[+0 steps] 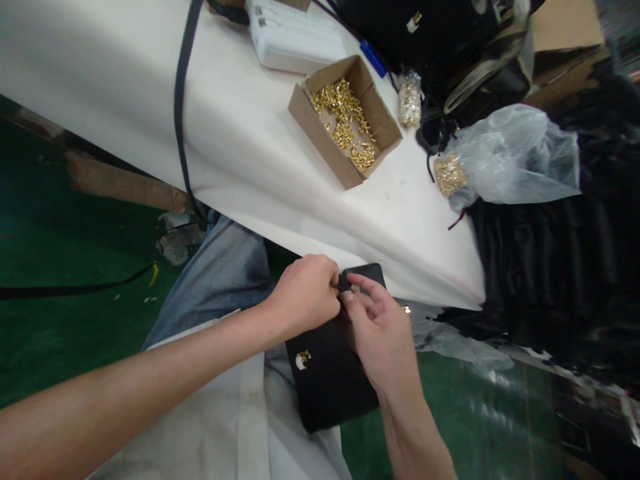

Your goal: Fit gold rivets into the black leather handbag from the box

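A black handbag (pixel 333 380) with a gold clasp (pixel 303 360) lies across the lap, close against the table's edge. My left hand (pixel 307 293) is closed, its thumb and fingers pinching a small black strap (pixel 345 283) at the bag's upper part. From the other side, my right hand (pixel 383 327) pinches that same strap between thumb and forefinger, the fingertips of both hands almost meeting. Beside my right hand shows a small gold fitting (pixel 406 309). Whatever is tucked between the fingertips is too small and covered to make out.
On the white-covered table (pixel 240 133) stands an open cardboard box (pixel 325 143) of small gold screws or rivets. Behind it are a white device (pixel 300 40) and a blue marker (pixel 373 59). Plastic bags (pixel 515 153) of gold pieces lie right, near heaped black material (pixel 550 267).
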### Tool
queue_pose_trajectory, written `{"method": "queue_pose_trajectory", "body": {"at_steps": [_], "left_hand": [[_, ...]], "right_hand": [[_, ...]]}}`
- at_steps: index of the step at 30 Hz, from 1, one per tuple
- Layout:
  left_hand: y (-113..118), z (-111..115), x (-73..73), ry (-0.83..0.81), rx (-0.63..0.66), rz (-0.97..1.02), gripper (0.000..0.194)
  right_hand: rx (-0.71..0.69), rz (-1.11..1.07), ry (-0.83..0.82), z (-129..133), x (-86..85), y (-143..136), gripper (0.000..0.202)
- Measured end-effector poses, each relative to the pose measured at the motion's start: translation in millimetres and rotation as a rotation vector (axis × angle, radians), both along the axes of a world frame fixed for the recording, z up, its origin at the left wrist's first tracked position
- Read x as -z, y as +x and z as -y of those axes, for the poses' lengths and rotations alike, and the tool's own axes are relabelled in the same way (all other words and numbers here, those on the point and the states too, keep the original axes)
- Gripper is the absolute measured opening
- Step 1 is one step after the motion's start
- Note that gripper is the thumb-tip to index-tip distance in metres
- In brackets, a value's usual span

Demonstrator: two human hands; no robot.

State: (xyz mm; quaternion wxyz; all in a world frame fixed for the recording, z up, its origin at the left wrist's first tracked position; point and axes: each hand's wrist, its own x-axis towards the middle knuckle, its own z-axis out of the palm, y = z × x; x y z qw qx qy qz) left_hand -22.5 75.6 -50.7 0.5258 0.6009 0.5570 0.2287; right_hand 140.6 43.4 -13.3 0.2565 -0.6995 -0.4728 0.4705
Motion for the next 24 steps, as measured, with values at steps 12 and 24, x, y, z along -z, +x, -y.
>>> {"method": "queue_pose_trajectory", "body": {"at_steps": [12,24], "left_hand": [[-8.8,-3.1,10.8,0.075,0.151,0.037,0.016],[-19.7,-26.0,-3.6,0.144,0.400,-0.064,0.018]], "right_hand": [[-0.122,0.186,0.114,4.4,3.9,-4.4,0.043],[-0.228,0.186,0.056,-3.2,-0.4,0.2,0.040]]}}
